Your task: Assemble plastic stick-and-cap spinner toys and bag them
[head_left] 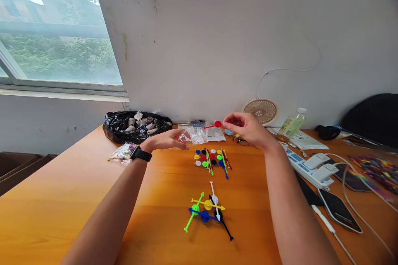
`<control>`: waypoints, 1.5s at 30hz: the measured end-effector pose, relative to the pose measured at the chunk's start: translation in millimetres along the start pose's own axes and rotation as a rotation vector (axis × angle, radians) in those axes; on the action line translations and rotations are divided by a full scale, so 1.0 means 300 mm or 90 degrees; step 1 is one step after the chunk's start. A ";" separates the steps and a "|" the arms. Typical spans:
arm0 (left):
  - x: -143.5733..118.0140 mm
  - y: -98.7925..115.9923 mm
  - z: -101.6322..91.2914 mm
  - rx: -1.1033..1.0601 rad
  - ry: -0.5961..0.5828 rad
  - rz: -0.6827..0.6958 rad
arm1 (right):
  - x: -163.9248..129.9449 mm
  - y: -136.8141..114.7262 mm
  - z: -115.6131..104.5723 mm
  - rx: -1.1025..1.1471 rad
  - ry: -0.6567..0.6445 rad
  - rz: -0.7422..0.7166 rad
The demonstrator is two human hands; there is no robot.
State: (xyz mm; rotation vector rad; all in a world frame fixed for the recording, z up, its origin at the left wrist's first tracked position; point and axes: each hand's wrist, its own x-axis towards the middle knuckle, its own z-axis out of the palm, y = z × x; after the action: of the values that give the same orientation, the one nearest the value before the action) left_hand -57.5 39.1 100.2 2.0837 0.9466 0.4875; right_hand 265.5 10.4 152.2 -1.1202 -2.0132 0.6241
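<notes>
My right hand pinches a red spinner arrow by its round part, above the back of the table. My left hand is beside a clear plastic bag, thumb and fingers apart; whether it touches the bag I cannot tell. Below both hands lies a cluster of small coloured discs with several loose arrows across them. Closer to me stand spinners with arrows on round bases: a green one, a yellow one, a blue one, a white one and a black one.
A black plastic bag of mixed items and a small filled clear bag are at the left. A fan, a bottle, a power strip, cables and a phone occupy the right side.
</notes>
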 end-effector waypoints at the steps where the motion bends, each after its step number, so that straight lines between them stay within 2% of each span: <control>1: 0.004 0.011 0.009 -0.017 -0.012 0.005 | 0.006 0.005 0.008 -0.019 0.025 -0.002; 7: 0.018 0.067 0.056 -0.122 -0.060 0.040 | 0.038 -0.011 0.093 -0.075 -0.033 -0.011; 12: 0.028 0.073 0.077 -0.165 -0.053 0.030 | 0.046 -0.035 0.145 -0.097 -0.066 -0.040; 18: 0.039 0.046 0.074 -0.161 -0.061 -0.019 | 0.044 -0.036 0.147 -0.138 -0.067 -0.026; 21: 0.031 0.033 0.059 -0.140 -0.072 -0.053 | 0.042 -0.020 0.131 -0.167 -0.076 0.013; 23: 0.021 0.017 0.043 -0.112 -0.068 -0.082 | 0.039 -0.006 0.124 -0.207 -0.147 0.054; 24: 0.016 0.006 0.033 -0.093 -0.062 -0.096 | 0.038 0.000 0.125 -0.222 -0.215 0.073; 27: -0.001 -0.033 0.001 -0.044 -0.041 -0.132 | 0.036 0.017 0.154 -0.217 -0.492 0.112; 29: -0.013 -0.054 -0.020 -0.032 -0.041 -0.145 | 0.038 0.029 0.195 -0.197 -0.641 0.142; 32: -0.033 -0.060 -0.045 -0.050 -0.062 -0.155 | 0.041 0.058 0.268 -0.164 -0.753 0.219; 35: -0.052 -0.046 -0.059 -0.078 -0.071 -0.148 | 0.043 0.097 0.322 -0.069 -0.820 0.294; 38: -0.062 -0.031 -0.063 -0.088 -0.071 -0.143 | 0.045 0.130 0.342 0.006 -0.845 0.322; 41: -0.062 -0.022 -0.062 -0.084 -0.072 -0.143 | 0.050 0.139 0.326 0.055 -0.841 0.282; 45: -0.057 -0.018 -0.059 -0.100 -0.081 -0.141 | 0.052 0.119 0.251 0.108 -0.726 0.190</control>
State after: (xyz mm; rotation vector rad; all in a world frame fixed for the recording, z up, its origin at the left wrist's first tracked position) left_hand -81.8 37.2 106.4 1.8218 1.0156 0.2998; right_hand 218.6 37.3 86.9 -1.0573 -2.6018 1.8666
